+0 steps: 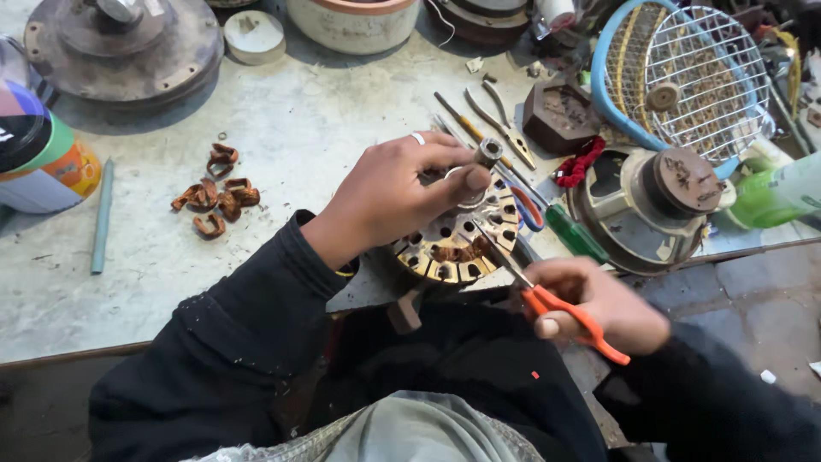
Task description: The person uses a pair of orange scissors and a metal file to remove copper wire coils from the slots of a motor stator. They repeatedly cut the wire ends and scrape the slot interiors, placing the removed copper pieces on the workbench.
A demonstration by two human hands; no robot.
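Observation:
My left hand [402, 192] grips the top of a round slotted motor stator [457, 244] with a metal shaft, holding it at the near edge of the workbench. A ring sits on one finger. My right hand [599, 304] holds orange-handled scissors [560, 308], whose blades reach up-left into the stator's slots, where copper winding shows. Both sleeves are dark.
Curled scraps of copper winding [214, 197] lie on the grey bench [282, 128] to the left. A green-handled screwdriver [575, 233], pliers [505, 128], a motor housing [650, 205], a wire fan guard [693, 77], a round metal base [124, 47] and a colourful can [38, 150] surround the work.

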